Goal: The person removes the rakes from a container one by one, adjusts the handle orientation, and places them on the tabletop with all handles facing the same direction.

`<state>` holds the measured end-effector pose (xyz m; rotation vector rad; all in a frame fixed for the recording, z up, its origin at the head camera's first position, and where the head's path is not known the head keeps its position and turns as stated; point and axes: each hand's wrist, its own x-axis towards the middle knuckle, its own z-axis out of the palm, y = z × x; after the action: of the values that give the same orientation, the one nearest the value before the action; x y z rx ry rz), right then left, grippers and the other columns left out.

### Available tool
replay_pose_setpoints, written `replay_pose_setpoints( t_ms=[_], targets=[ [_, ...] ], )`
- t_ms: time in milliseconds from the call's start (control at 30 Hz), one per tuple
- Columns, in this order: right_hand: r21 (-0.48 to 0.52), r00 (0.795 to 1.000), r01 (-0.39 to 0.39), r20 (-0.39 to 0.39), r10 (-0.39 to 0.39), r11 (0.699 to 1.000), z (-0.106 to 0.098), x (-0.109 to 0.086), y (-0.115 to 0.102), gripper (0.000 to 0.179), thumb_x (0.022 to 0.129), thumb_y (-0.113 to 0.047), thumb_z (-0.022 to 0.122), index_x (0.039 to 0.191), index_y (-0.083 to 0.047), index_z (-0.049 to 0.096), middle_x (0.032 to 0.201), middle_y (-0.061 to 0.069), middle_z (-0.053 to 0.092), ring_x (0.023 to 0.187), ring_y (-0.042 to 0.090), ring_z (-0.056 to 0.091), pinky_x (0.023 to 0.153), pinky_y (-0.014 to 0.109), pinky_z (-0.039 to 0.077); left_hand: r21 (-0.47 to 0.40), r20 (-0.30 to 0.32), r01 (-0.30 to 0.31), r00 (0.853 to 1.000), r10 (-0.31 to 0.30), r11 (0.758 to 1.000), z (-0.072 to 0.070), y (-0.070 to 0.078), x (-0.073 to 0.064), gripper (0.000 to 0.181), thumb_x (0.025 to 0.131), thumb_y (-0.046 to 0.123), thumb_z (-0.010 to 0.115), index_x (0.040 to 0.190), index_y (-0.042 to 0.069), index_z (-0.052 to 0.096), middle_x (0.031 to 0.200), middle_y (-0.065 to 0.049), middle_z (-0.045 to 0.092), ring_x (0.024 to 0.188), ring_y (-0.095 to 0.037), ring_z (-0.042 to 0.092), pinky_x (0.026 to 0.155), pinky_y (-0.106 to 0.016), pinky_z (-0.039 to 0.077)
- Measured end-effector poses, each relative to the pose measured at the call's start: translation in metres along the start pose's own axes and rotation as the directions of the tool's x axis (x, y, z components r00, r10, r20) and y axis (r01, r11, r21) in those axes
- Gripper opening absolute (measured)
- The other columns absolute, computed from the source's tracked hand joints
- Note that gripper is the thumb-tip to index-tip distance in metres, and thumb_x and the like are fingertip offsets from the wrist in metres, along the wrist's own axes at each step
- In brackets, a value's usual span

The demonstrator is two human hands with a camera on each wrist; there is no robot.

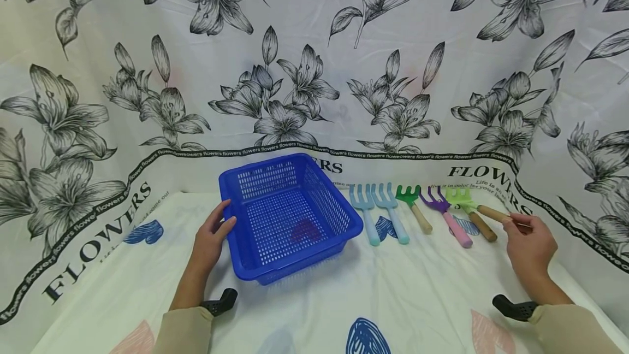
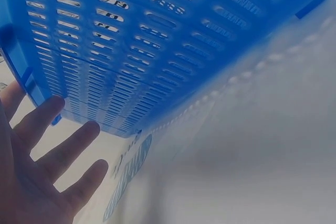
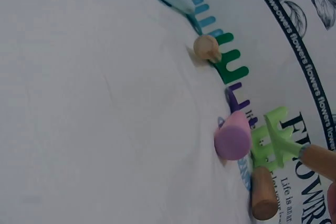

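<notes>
My left hand is at the left rim of a blue plastic basket, its thumb and fingers touching the rim. In the left wrist view its fingers are spread and fairly straight beside the basket's slotted wall. By its wooden handle my right hand holds a light-green hand rake. The head of that rake is over another light-green rake with a brown handle, which lies on the cloth. Most of the right hand is outside the right wrist view.
Left of the held rake lie a purple fork with a pink handle, a dark-green rake with a wooden handle and two light-blue forks. White patterned cloth covers the table, and a flowered curtain hangs behind.
</notes>
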<state>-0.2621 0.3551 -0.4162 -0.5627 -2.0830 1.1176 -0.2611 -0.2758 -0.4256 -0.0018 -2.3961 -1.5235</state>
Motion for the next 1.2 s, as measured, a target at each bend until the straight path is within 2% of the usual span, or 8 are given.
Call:
replay_pose_setpoints(
  t_ms=[333, 533, 600, 733, 867, 967, 1100, 1200],
  targets=[
    [-0.013, 0.997, -0.056, -0.061, 0.055, 0.998, -0.008, 0.013, 0.019, 0.027, 0.093, -0.012, 0.063, 0.117, 0.0, 0.063, 0.089, -0.013, 0.054, 0.067, -0.017, 0.043, 0.05, 0.003, 0.038, 0.0, 0.001, 0.009, 1.0, -0.009, 1.0, 0.0, 0.002, 0.0, 0.06, 0.099, 0.041, 0.051, 0.153, 0.026, 0.031, 0.158, -0.01, 0.027, 0.14, -0.042, 0.029, 0.107, -0.062, 0.028],
    [-0.02, 0.991, -0.108, -0.084, 0.106, 0.994, -0.014, 0.018, 0.028, 0.024, 0.093, -0.014, 0.063, 0.115, -0.003, 0.064, 0.089, -0.01, 0.054, 0.064, -0.016, 0.042, 0.049, 0.005, 0.037, -0.002, 0.002, 0.004, 1.0, -0.003, 1.0, 0.001, 0.001, 0.0, 0.06, 0.099, 0.042, 0.051, 0.153, 0.025, 0.031, 0.158, -0.01, 0.026, 0.14, -0.042, 0.029, 0.107, -0.062, 0.028],
    [-0.019, 0.991, -0.106, -0.084, 0.104, 0.994, -0.016, 0.018, 0.032, 0.023, 0.092, -0.013, 0.063, 0.114, -0.004, 0.065, 0.088, -0.011, 0.054, 0.063, -0.016, 0.043, 0.049, 0.005, 0.038, -0.005, 0.004, 0.002, 1.0, -0.002, 1.0, 0.001, 0.001, 0.0, 0.06, 0.099, 0.042, 0.051, 0.154, 0.026, 0.031, 0.158, -0.01, 0.026, 0.14, -0.042, 0.029, 0.107, -0.062, 0.028],
    [-0.024, 0.993, -0.085, -0.088, 0.082, 0.996, -0.019, 0.02, 0.039, 0.01, 0.091, -0.012, 0.064, 0.101, -0.011, 0.065, 0.082, -0.019, 0.049, 0.063, -0.017, 0.042, 0.049, 0.005, 0.037, -0.006, 0.004, 0.007, 1.0, -0.007, 1.0, 0.001, 0.003, 0.0, 0.06, 0.099, 0.042, 0.051, 0.154, 0.027, 0.03, 0.158, -0.009, 0.026, 0.14, -0.041, 0.029, 0.106, -0.062, 0.028],
    [-0.069, 0.994, -0.049, -0.097, 0.042, 0.996, -0.021, 0.02, 0.043, 0.009, 0.089, -0.009, 0.066, 0.098, -0.006, 0.065, 0.082, -0.013, 0.051, 0.062, -0.018, 0.038, 0.049, 0.005, 0.034, -0.007, 0.006, 0.009, 1.0, -0.009, 1.0, 0.001, 0.003, 0.0, 0.061, 0.099, 0.043, 0.051, 0.154, 0.027, 0.03, 0.158, -0.01, 0.027, 0.14, -0.041, 0.029, 0.107, -0.062, 0.028],
    [-0.096, 0.996, -0.034, -0.083, 0.026, 0.995, -0.021, 0.02, 0.046, 0.013, 0.088, -0.007, 0.067, 0.099, -0.001, 0.064, 0.081, -0.01, 0.052, 0.06, -0.018, 0.037, 0.049, 0.006, 0.034, -0.007, 0.007, 0.01, 1.0, -0.01, 1.0, 0.0, 0.002, 0.0, 0.061, 0.099, 0.043, 0.051, 0.154, 0.027, 0.03, 0.158, -0.01, 0.026, 0.14, -0.042, 0.029, 0.107, -0.062, 0.028],
    [-0.135, 0.999, -0.048, -0.015, 0.046, 0.99, -0.023, 0.023, 0.051, 0.018, 0.09, -0.011, 0.066, 0.103, 0.0, 0.063, 0.073, -0.017, 0.05, 0.058, -0.014, 0.038, 0.048, 0.012, 0.036, -0.004, 0.005, 0.01, 1.0, -0.01, 1.0, 0.0, 0.001, 0.0, 0.061, 0.099, 0.044, 0.051, 0.154, 0.026, 0.03, 0.158, -0.01, 0.026, 0.14, -0.042, 0.029, 0.107, -0.062, 0.028],
    [-0.185, 0.997, -0.053, 0.054, 0.064, 0.981, -0.023, 0.023, 0.054, 0.025, 0.091, -0.014, 0.064, 0.11, 0.002, 0.063, 0.075, -0.004, 0.059, 0.061, -0.004, 0.043, 0.051, 0.019, 0.037, 0.004, 0.003, 0.013, 1.0, -0.013, 1.0, 0.001, 0.001, 0.001, 0.062, 0.098, 0.045, 0.051, 0.154, 0.026, 0.03, 0.158, -0.011, 0.026, 0.14, -0.042, 0.029, 0.107, -0.062, 0.028]
  ],
)
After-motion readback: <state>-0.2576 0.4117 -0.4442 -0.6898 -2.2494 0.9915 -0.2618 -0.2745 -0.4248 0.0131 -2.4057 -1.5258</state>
